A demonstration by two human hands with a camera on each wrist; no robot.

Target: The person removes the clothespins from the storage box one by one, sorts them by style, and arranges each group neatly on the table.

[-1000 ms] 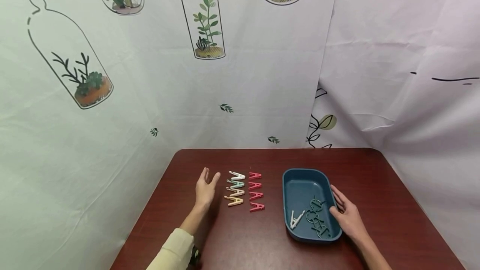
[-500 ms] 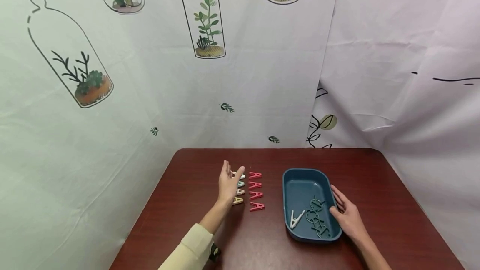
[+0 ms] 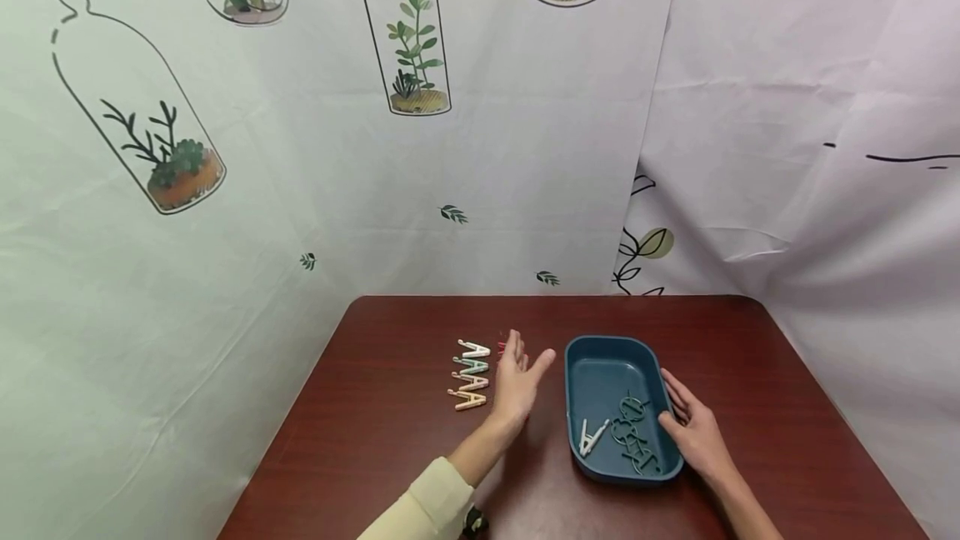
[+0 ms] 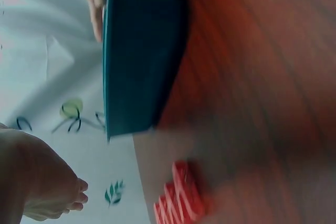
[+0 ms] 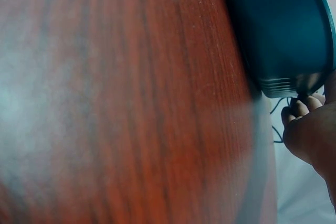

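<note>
My left hand [image 3: 516, 386] hovers with fingers extended over the column of red clothespins, hiding most of it in the head view. The left wrist view shows these red clothespins [image 4: 178, 200] in a row on the table. Just left of the hand lie pale clothespins: white [image 3: 474, 349], mint [image 3: 471, 366], cream [image 3: 470, 382] and yellow [image 3: 468, 400]. A blue plastic basin [image 3: 573, 382] stands to the right, its right rim gripped by my right hand [image 3: 699, 433], thumb over the edge and fingers outside. Inside the basin lie a white clothespin [image 3: 592, 437] and dark green ring-like pieces [image 3: 634, 440].
A dark red wooden table [image 3: 360, 440] carries everything. Its far edge meets a white printed cloth [image 3: 525, 165] hung behind and along both sides.
My left hand has swept right, from left of the pale clothespins, across them, to above the red ones. The right hand and the basin have stayed put.
</note>
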